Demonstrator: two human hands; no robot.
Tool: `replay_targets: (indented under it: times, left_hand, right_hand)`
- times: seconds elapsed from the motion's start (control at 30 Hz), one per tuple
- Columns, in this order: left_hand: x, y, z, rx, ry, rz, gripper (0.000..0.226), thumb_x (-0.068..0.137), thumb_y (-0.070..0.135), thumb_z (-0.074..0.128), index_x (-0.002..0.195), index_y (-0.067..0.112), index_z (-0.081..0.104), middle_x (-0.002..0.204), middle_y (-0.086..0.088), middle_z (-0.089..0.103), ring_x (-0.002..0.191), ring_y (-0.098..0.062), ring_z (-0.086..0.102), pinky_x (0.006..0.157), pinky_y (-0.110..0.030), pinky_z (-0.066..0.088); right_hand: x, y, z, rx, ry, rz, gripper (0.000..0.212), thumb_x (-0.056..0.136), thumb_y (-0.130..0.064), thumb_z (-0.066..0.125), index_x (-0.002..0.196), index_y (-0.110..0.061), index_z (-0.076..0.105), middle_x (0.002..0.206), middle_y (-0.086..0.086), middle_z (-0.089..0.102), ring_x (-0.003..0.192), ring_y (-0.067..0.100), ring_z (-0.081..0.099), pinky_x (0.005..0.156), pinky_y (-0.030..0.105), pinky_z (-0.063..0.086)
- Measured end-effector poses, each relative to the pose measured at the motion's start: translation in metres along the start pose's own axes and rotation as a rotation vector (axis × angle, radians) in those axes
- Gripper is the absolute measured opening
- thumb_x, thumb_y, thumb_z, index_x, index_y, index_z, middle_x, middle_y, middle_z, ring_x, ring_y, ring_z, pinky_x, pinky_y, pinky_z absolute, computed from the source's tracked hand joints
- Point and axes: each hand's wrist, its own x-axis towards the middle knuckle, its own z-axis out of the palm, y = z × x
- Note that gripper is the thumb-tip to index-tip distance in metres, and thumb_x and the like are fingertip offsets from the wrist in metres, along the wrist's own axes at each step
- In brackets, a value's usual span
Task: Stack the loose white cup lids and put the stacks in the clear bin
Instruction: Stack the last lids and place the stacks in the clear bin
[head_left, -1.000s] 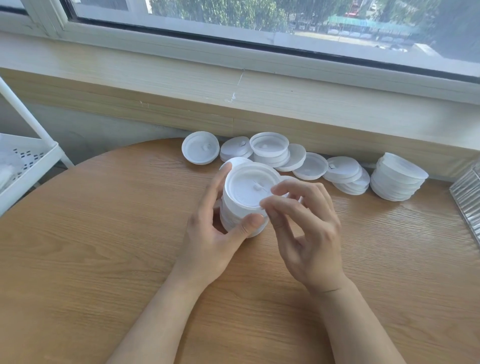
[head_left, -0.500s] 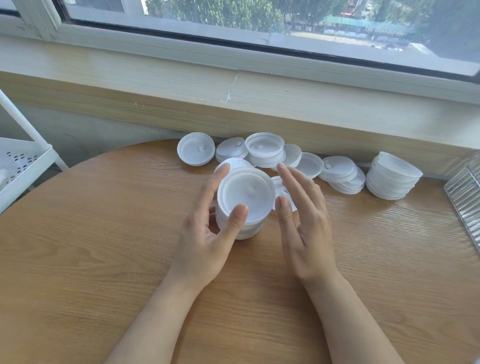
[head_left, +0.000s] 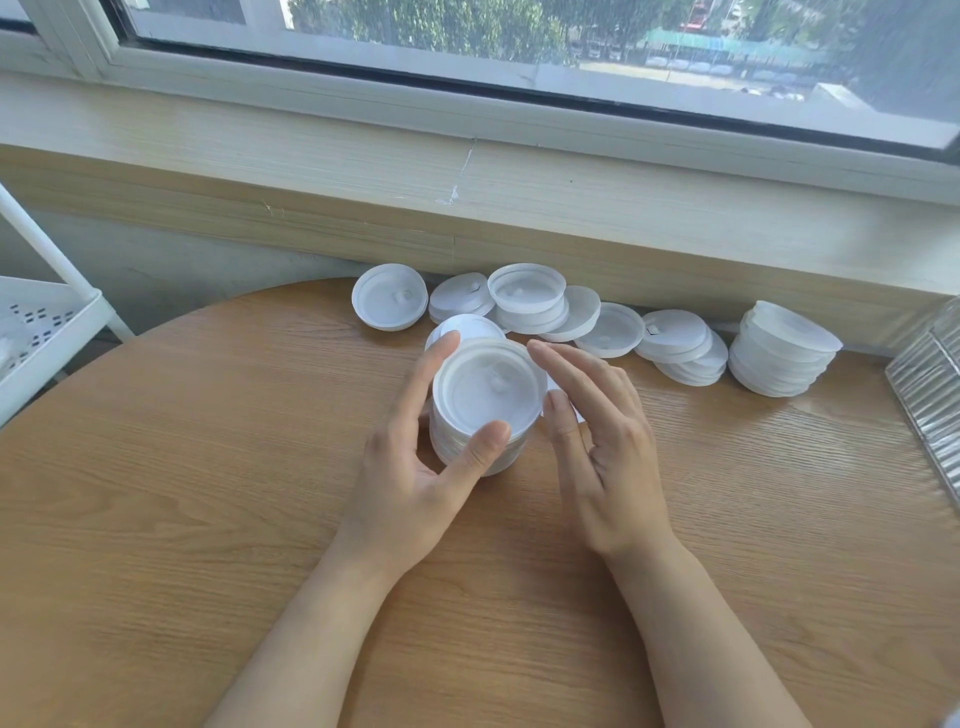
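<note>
1. Your left hand (head_left: 410, 483) has the stack of lids (head_left: 485, 410) near the middle of the round table (head_left: 182, 519): thumb curled on the near rim, fingers up the far left side. The grip looks light rather than squeezed.

2. Your right hand (head_left: 605, 452) isn't holding anything. Its fingers are straight and spread, just beside the right side of the stack. I can't tell if the thumb tip actually touches the lids.

3. That stack stands roughly upright with its long axis vertical, tipped a little toward you. The top lid faces up and shows a raised outer ring, a flat recessed centre and a small nub just off the middle.

4. The lids are thin, smooth, slightly see-through white plastic, and each one is a shallow disc.

5. One more loose lid (head_left: 470, 327) lies flat right behind the stack.

6. Along the back edge, against the pale wood windowsill (head_left: 467, 171), there's a row of other lids: a single lid (head_left: 389, 304) on the left, a short pile (head_left: 527, 296) with its hollow side up, and some overlapping lids lying on a slant.

7. Far right of the row is a taller stack (head_left: 782, 351), leaning.

8. The clear bin (head_left: 930, 395) peeks in at the right edge with ribbed, shiny walls, well apart from your hands.

9. The table has a warm wood-grain top. A white perforated shelf (head_left: 41, 322) sits off to the left.
</note>
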Motion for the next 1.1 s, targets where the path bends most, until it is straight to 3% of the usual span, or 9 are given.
replay_targets:
  times: [0.33,0.43,0.57,0.73,0.93,1.1]
  left_hand:
    - [-0.001,0.002,0.001,0.032,-0.013,-0.029,0.076,0.088,0.059,0.070,0.155,0.037,0.041,0.150,0.018,0.055,0.141,-0.007,0.050,0.117,-0.045,0.043]
    - [-0.002,0.002,0.002,0.034,0.018,-0.015,0.077,0.088,0.062,0.069,0.155,0.035,0.042,0.153,0.018,0.052,0.143,-0.009,0.049,0.116,-0.046,0.043]
    - [-0.002,0.002,0.001,0.009,0.049,-0.020,0.076,0.085,0.065,0.070,0.152,0.040,0.043,0.148,0.016,0.057,0.136,-0.013,0.057,0.110,-0.048,0.049]
    - [-0.003,0.002,0.002,0.015,0.053,0.002,0.077,0.084,0.065,0.071,0.152,0.039,0.044,0.149,0.014,0.057,0.132,-0.017,0.060,0.103,-0.047,0.053]
    - [-0.003,0.004,0.000,-0.012,0.045,0.029,0.092,0.076,0.075,0.073,0.153,0.035,0.043,0.151,0.014,0.054,0.135,-0.019,0.057,0.098,-0.033,0.054]
    - [-0.002,0.004,0.001,-0.005,0.040,0.044,0.088,0.076,0.060,0.079,0.153,0.032,0.044,0.146,0.024,0.056,0.135,-0.013,0.057,0.099,-0.020,0.050]
  right_hand:
    - [0.001,0.003,-0.002,0.019,-0.059,0.110,0.035,0.107,-0.034,0.055,0.138,-0.025,0.067,0.137,-0.016,0.063,0.134,0.014,0.052,0.110,0.020,0.036]
    - [0.002,0.006,-0.007,0.052,-0.049,0.119,0.034,0.106,-0.031,0.057,0.138,-0.024,0.067,0.136,-0.014,0.063,0.132,0.016,0.054,0.110,0.024,0.037]
    - [0.007,0.023,-0.022,-0.123,0.063,0.171,0.024,0.093,-0.023,0.068,0.115,-0.030,0.076,0.107,-0.014,0.065,0.107,0.011,0.055,0.101,0.033,0.043]
    - [0.002,0.037,-0.022,-0.304,-0.082,0.198,0.020,0.081,-0.033,0.073,0.100,-0.033,0.079,0.103,-0.013,0.061,0.099,0.013,0.051,0.097,0.040,0.044]
    - [0.004,0.044,-0.021,-0.357,-0.015,0.166,0.009,0.088,-0.022,0.083,0.093,-0.029,0.080,0.098,-0.013,0.063,0.094,0.016,0.054,0.089,0.044,0.047]
    - [0.002,0.046,-0.020,-0.393,-0.078,0.190,0.013,0.087,-0.028,0.084,0.099,-0.029,0.080,0.102,-0.012,0.063,0.098,0.018,0.056,0.089,0.045,0.047]
